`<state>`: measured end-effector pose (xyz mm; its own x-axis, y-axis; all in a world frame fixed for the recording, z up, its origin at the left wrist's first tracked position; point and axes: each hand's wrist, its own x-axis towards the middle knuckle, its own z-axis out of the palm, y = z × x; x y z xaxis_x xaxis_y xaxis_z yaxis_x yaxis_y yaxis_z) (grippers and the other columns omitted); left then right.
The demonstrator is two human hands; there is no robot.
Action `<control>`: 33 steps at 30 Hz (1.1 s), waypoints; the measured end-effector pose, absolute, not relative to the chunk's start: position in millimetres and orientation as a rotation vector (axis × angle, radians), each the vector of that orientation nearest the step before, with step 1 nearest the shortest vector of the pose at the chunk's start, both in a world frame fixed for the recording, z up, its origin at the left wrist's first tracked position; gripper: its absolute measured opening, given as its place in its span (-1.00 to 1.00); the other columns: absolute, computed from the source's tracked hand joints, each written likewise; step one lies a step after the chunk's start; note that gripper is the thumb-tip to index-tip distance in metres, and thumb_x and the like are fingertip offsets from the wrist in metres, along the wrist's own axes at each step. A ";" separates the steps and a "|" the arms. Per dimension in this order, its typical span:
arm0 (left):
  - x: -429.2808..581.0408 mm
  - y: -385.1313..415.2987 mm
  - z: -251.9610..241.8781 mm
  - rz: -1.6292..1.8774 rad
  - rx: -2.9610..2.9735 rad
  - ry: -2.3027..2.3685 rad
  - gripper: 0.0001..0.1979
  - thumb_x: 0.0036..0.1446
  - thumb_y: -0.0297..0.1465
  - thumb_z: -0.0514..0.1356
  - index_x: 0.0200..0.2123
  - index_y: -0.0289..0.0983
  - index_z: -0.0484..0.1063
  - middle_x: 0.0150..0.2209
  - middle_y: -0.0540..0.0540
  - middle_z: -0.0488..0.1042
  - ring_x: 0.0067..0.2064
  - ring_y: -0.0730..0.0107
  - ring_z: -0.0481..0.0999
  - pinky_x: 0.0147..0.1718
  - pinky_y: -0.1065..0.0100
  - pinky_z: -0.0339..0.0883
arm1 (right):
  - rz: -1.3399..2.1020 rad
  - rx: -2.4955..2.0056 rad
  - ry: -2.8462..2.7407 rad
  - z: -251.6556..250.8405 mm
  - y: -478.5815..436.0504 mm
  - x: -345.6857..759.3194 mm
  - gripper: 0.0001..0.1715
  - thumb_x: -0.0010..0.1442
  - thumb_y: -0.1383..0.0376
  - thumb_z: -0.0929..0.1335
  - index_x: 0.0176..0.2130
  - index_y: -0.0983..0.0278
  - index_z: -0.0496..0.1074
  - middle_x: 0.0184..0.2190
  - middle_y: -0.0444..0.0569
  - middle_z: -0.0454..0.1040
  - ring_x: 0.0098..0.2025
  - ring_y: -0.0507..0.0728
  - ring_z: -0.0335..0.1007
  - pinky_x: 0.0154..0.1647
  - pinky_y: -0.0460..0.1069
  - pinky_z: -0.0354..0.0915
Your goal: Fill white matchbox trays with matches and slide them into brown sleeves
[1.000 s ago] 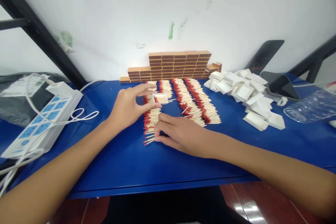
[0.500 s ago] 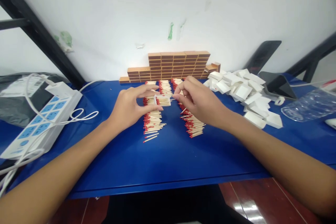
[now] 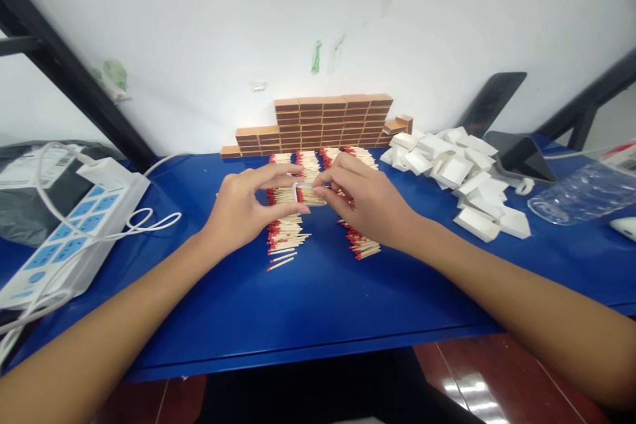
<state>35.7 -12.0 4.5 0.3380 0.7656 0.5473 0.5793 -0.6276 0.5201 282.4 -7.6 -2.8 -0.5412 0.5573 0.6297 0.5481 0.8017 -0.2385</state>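
One tray (image 3: 295, 193) — end hidden, right hand (image 3: 365, 197) covering

I see the left hand (image 3: 238, 207) grip a small white tray (image 3: 295, 193) of matches (image 3: 309, 197) over the middle of the blue table (image 3: 223, 318), the right hand (image 3: 370, 202) at its right end; along the back edge, stacked matchboxes (image 3: 332, 118) stand left of piled white trays (image 3: 454, 172)

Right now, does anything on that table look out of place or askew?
Yes: at the right end of the brown box stack, a loose box sits askew, breaking the neat rows. The white trays lie jumbled in a heap.
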 end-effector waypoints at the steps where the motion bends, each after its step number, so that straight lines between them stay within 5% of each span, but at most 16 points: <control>1: 35.8 -11.7 5.1 1.184 2.365 1.223 -0.44 0.04 -0.14 0.56 0.09 -0.11 0.60 -0.02 -0.09 0.72 -0.05 0.13 0.73 0.00 0.23 0.56 | 0.026 -0.774 -2.240 -2.7 -10.3 280.2 -0.84 0.51 0.30 0.29 -0.10 0.26 0.46 -0.27 -0.03 0.40 -0.29 0.10 0.32 -0.27 0.00 0.25; 13: 34.3 -7.1 4.6 1.229 2.314 1.317 -0.46 0.04 -0.20 0.57 0.08 -0.15 0.61 -0.01 -0.13 0.72 -0.07 0.11 0.75 -0.19 0.33 0.62 | 0.420 -0.747 -2.652 -19.8 -47.3 252.1 -0.88 0.45 0.26 0.39 -0.12 0.27 0.53 -0.12 -0.03 0.47 -0.21 0.09 0.47 -0.24 -0.02 0.34; 33: 34.7 -9.4 3.3 1.135 2.350 1.242 -0.45 0.02 -0.17 0.57 0.07 -0.12 0.61 -0.02 -0.07 0.72 -0.06 0.14 0.72 -0.09 0.25 0.56 | -0.005 -1.056 -2.329 -7.9 -0.5 287.4 -0.88 0.50 0.26 0.31 -0.12 0.25 0.39 -0.15 0.02 0.43 -0.24 0.14 0.37 -0.26 0.01 0.25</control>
<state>34.7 -9.4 3.3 0.3326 0.7856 0.5217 0.5903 -0.6049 0.5344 287.4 -0.5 -7.9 -0.5212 0.6886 0.5042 0.6909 0.6873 -0.2245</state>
